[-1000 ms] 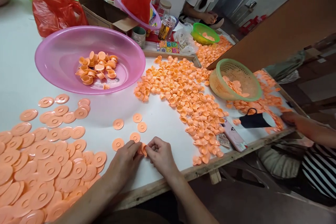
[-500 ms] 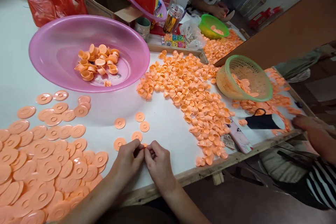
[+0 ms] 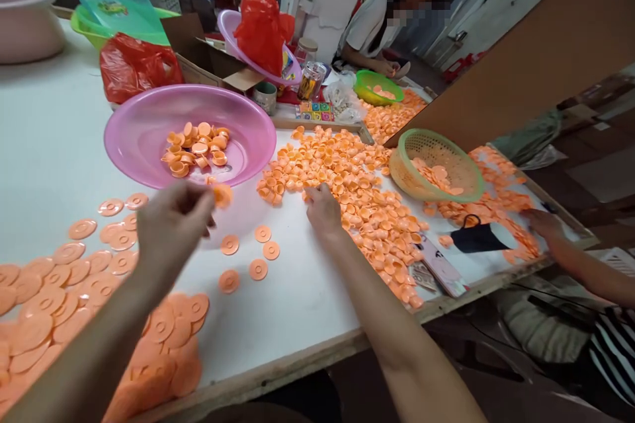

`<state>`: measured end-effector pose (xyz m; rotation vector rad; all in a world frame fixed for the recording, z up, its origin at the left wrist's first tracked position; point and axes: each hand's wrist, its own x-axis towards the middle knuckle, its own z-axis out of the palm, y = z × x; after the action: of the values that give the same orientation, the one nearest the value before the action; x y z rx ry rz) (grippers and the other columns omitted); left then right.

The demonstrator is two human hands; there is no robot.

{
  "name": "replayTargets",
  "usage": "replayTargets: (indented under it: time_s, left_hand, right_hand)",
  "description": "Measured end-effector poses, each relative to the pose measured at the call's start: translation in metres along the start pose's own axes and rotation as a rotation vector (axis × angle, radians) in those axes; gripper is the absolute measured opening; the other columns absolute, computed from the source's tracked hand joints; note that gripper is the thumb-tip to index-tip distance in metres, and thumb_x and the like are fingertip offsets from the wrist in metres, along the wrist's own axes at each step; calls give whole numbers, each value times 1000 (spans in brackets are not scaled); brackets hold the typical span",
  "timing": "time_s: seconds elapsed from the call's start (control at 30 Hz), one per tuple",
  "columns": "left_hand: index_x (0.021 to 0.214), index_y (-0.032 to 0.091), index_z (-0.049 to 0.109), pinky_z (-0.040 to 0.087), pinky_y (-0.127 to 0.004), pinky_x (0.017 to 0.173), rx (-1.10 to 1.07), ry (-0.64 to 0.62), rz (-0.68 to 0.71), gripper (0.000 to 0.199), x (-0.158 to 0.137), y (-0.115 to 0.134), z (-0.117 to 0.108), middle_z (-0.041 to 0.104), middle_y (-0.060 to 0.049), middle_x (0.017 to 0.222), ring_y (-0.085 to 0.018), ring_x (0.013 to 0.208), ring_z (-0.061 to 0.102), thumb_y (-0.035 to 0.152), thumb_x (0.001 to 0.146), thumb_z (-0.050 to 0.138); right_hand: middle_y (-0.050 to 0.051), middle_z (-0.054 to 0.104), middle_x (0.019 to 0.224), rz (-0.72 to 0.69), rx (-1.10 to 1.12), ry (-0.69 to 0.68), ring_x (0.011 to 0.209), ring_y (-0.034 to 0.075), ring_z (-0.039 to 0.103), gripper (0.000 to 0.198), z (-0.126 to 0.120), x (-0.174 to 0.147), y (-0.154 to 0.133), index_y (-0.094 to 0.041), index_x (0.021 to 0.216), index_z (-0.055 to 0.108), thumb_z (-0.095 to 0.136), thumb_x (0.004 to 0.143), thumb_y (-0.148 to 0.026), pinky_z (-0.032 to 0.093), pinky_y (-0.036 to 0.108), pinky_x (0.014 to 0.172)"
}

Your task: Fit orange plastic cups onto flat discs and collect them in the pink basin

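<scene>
White table (image 3: 44, 145) with a raw wood edge, pretty cluttered: flat orange discs (image 3: 49, 291) heaped at the near left, a big spread of orange cups (image 3: 347, 178) in the middle, a pink basin (image 3: 133, 139), a tipped green basket (image 3: 466, 178) and a black face mask (image 3: 476, 238) on the right.

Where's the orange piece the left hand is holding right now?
Head view, left of centre: the orange piece is pinched at the left hand fingertips, just in front of the pink basin rim.

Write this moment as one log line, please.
left hand: holds small orange plastic piece near round pink plastic basin | right hand: on pile of small orange plastic cups | white table
</scene>
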<state>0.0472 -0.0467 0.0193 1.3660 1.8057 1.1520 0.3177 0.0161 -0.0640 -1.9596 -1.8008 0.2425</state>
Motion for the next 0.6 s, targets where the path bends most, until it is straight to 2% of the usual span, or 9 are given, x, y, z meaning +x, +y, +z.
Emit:
replayTargets:
  time_s: [0.07,0.13,0.17,0.23,0.3,0.33,0.4,0.47,0.6]
  left_hand:
    - [112,22,65,48,-23,51,18,130,25,34,29,14,-19,62,6,67,-8,50,57,36,81,66]
    - [116,21,65,48,-24,53,83,170,95,40,37,10,-22,63,6,69,-9,53,57,39,81,68]
    - [109,21,68,47,-25,54,110,121,145,33,33,2,-16,63,5,68,-10,55,57,39,81,68]
    - [90,20,72,46,-25,57,130,-108,248,18,13,-24,6,65,2,67,-12,58,58,35,81,65]
    - [87,20,72,46,-25,60,143,-377,302,14,-11,-50,37,68,0,72,-13,62,59,28,81,62]
    - [86,20,71,45,-26,61,183,-462,303,14,-22,-61,52,67,-2,75,-14,64,59,24,81,59]
    - [79,20,69,41,-26,60,302,-544,285,16,-37,-75,75,64,-2,75,-14,64,57,18,81,54]
    - [68,19,63,36,-25,58,376,-577,268,20,-44,-82,89,60,-1,72,-13,61,53,15,81,49]
    - [57,18,53,30,-26,55,353,-610,244,24,-40,-81,90,55,0,65,-11,54,45,11,78,46]
  right_hand:
    - [8,64,96,16,20,-31,80,18,62,22,5,13,-3,-18,84,73,54,81,-6,43,27,68]
    - [7,66,89,24,67,-35,79,17,63,19,8,7,-7,-18,78,71,54,82,-9,44,26,69]
    - [6,67,84,23,87,-43,76,17,63,18,9,-2,-10,-18,77,70,54,82,-10,45,25,68]
    - [2,68,72,48,178,-115,65,14,63,12,10,-28,-15,-18,75,67,57,81,-15,46,23,61]
    - [-2,64,59,136,349,-244,50,12,58,8,12,-55,-20,-19,71,64,59,77,-21,43,21,50]
    - [-3,62,55,194,441,-304,45,12,56,8,14,-66,-23,-19,69,62,60,75,-23,40,21,46]
    - [-5,58,48,297,575,-379,39,11,52,9,20,-82,-29,-19,65,59,61,72,-24,38,20,42]
    - [-6,56,46,337,609,-386,38,10,50,9,26,-90,-34,-20,62,56,59,70,-23,37,20,42]
    - [-5,57,47,309,571,-341,44,12,53,10,32,-91,-41,-21,59,52,55,68,-19,37,21,45]
